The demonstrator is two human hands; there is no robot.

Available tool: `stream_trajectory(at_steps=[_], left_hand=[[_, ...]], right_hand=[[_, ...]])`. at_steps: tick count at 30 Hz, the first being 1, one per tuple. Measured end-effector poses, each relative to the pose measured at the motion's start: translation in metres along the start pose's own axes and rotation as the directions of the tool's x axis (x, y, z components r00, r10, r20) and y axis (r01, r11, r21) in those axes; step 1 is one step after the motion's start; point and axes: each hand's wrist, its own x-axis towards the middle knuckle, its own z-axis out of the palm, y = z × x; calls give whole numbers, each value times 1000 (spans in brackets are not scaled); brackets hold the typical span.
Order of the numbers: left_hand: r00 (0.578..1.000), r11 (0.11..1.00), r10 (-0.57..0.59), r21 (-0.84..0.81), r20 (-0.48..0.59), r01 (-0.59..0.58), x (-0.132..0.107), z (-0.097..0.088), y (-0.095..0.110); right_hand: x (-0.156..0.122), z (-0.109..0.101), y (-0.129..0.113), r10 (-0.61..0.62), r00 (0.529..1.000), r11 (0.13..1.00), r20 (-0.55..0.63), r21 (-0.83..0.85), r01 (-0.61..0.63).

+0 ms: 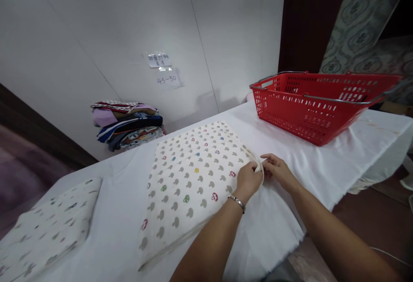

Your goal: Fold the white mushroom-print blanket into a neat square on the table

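A flat cream pillow (190, 174) printed with small mushroom shapes lies on the white-covered table (116, 213) in front of me. My left hand (248, 180), with a silver bracelet on its wrist, pinches the pillow's cover at its right edge. My right hand (280, 171) sits just beside it, with its fingers curled onto the same bit of fabric edge. Both hands meet at the pillow's right corner.
A red plastic shopping basket (318, 103) with metal handles stands at the back right of the table. A stack of folded clothes (127, 125) rests against the wall. Another patterned pillow (48, 226) lies at the left. Paper notes (164, 70) are stuck on the wall.
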Motion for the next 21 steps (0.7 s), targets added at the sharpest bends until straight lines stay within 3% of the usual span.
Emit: stream_trajectory(at_steps=[7, 14, 21], left_hand=[[999, 987, -45, -157, -23, 41, 0, 1, -3], [1000, 989, -20, -146, -23, 16, 1, 6, -7], [1000, 985, -24, -170, 1, 23, 4, 8, -14]], right_hand=[[2, 0, 4, 13, 1000, 998, 9, 60, -13], [2, 1, 4, -50, 999, 998, 9, 47, 49], [4, -2, 7, 36, 995, 998, 88, 54, -41]])
